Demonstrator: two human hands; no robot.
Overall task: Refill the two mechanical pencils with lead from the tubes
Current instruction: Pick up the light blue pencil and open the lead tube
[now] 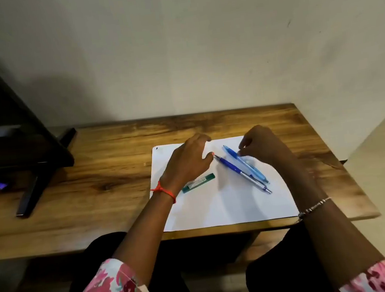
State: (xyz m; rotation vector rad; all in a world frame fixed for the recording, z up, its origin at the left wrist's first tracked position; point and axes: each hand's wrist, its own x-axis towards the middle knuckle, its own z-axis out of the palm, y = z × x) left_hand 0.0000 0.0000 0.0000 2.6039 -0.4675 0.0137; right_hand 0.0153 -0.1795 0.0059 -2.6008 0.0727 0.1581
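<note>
Head view, status: early stage, pick-up of pencils; no refill done as far as visible.

Items: dark-blue pencil (237,170) and light-blue pencil (251,168) lie side by side, touching or nearly so, on a diagonal right of centre frame. Both sit on the white sheet (230,208), which lies on the wooden table (109,179). Green lead tube (199,182) lies flat on the sheet at centre frame, just below the left wrist, looks capped. Only one tube in view; can't tell if another sits under a hand.

Left hand (186,163): fingers curled downward over the sheet, thumb tip at the upper end of the dark-blue pencil. Contact vs. pinch: can't tell.

Right hand (264,144): fingers curled, tips closed together on the upper barrel of the light-blue pencil; reads as a light pinch, pencil resting on the sheet.

Next move, est.: lift one pencil clear of the other and pull its cap or eraser end off. Then open the tube and feed thin leads in. Needs fine two-finger control, as leads snap easily.
</note>
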